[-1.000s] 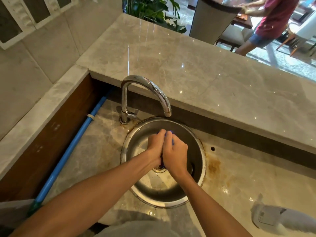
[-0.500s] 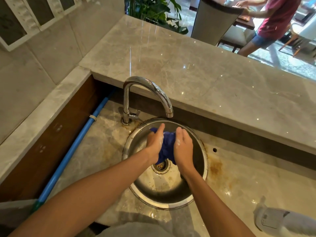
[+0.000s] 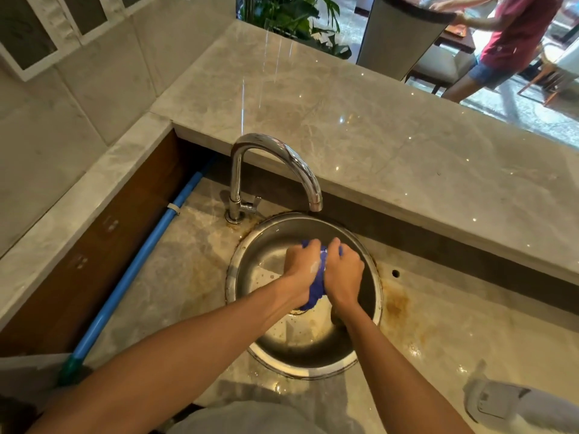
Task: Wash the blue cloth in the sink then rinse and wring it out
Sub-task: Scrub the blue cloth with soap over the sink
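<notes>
Both hands, the left hand [image 3: 303,261] and the right hand [image 3: 344,270], are gripping the bunched blue cloth [image 3: 315,288] with curled fingers over the sink [image 3: 313,368]; judging by the foam, washing is going on, while rinsing and wringing are remaining.

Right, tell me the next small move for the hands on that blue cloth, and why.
Probably reach the left hand to the chrome gooseneck tap and turn it on. Both hands grip the bunched blue cloth over the round steel sink, white suds show between them, and no water runs from the spout. Right hand can keep holding.

Bright daylight, glossy glare (wide-angle warp)
</notes>
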